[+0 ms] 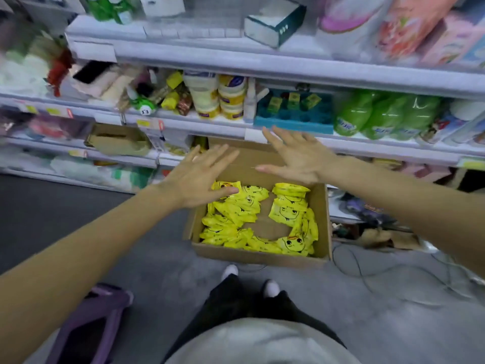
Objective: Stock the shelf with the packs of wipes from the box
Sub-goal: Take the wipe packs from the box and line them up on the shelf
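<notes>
On grey floor (157, 279) below shelf (262, 63): box (262, 254), yellow packs (236, 214).

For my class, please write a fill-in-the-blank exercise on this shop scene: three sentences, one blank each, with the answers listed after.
1. The packs of wipes in the cardboard box are ____ in colour.
2. The left hand and the right hand, fingers spread, hold ____.
3. The cardboard box stands on the ____, in front of the shelves.

Missing words: yellow; nothing; floor.
</notes>
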`<state>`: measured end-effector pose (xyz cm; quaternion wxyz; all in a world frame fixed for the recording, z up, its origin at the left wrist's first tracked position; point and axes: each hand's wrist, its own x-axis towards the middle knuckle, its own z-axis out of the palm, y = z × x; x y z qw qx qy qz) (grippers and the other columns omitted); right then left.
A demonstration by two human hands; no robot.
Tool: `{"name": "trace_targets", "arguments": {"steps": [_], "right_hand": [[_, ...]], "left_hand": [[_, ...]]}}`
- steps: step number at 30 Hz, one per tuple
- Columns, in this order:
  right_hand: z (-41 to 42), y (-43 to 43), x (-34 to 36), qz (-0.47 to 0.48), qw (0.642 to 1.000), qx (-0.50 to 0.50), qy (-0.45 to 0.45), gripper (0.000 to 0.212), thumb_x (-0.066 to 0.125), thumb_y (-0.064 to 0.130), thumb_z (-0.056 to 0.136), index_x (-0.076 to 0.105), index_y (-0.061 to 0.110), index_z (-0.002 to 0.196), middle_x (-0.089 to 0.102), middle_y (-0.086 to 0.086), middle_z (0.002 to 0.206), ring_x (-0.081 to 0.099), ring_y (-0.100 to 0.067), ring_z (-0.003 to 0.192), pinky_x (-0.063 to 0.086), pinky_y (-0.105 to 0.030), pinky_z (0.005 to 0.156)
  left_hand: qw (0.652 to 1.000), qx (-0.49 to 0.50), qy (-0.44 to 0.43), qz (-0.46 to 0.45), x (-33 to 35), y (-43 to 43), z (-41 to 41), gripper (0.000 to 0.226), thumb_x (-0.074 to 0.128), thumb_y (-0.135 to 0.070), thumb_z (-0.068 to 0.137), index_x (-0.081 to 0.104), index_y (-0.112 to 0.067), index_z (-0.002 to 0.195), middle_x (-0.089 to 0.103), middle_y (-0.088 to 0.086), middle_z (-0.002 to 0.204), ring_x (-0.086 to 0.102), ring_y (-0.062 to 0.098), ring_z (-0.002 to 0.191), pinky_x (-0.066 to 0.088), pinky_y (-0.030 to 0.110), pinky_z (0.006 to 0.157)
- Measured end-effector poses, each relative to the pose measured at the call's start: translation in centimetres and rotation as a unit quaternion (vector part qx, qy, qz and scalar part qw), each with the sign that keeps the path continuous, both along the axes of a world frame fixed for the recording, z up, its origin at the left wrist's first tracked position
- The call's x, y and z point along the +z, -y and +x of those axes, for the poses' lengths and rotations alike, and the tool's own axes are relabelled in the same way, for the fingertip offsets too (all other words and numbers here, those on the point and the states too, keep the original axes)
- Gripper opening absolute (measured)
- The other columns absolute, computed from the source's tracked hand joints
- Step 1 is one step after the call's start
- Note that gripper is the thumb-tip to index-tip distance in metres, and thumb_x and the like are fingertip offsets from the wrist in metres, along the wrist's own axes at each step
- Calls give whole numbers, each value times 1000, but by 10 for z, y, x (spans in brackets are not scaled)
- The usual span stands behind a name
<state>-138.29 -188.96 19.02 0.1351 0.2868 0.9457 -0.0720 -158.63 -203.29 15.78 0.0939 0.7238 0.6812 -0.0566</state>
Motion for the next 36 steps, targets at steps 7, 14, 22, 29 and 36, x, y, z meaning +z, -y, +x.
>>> {"name": "trace_targets", "arguments": {"steps": [7,14,22,29,36], "right_hand": [[-31,23,-55,-84,994,-66,32,92,20,78,83,-9,26,153,-1,-4,162,12,-26,148,11,-48,118],[-25,31,-121,-152,974,-136,101,102,15,84,75,-3,23,154,4,-4,162,16,-28,146,17,-51,116],[-1,18,-233,-293,907,-265,145,90,29,76,85,-3,27,153,5,-2,162,8,-25,148,15,-52,116],[15,40,-327,-396,837,-358,121,96,35,78,80,6,24,154,7,-3,162,12,-25,148,16,-42,117],[-7,33,-416,-463,739,-488,-39,80,46,66,87,26,21,151,28,-1,156,28,-20,141,24,-31,110]], "left_hand": [[992,5,58,-109,-52,17,-53,101,-1,-90,71,-6,-32,154,-1,1,163,2,14,150,4,45,121],[961,103,185,-177,-96,14,-73,86,27,-70,84,5,-28,156,8,2,163,14,22,149,16,41,119],[857,296,322,-272,-182,22,-49,66,33,-57,97,11,-33,155,14,-2,162,18,20,147,16,34,115],[811,346,373,-290,-267,26,-25,65,35,-55,97,16,-30,154,16,-4,161,18,15,147,16,30,114],[779,416,414,-219,-323,-15,-18,62,26,-58,99,15,-32,154,16,-12,161,16,9,146,13,22,98]]}}
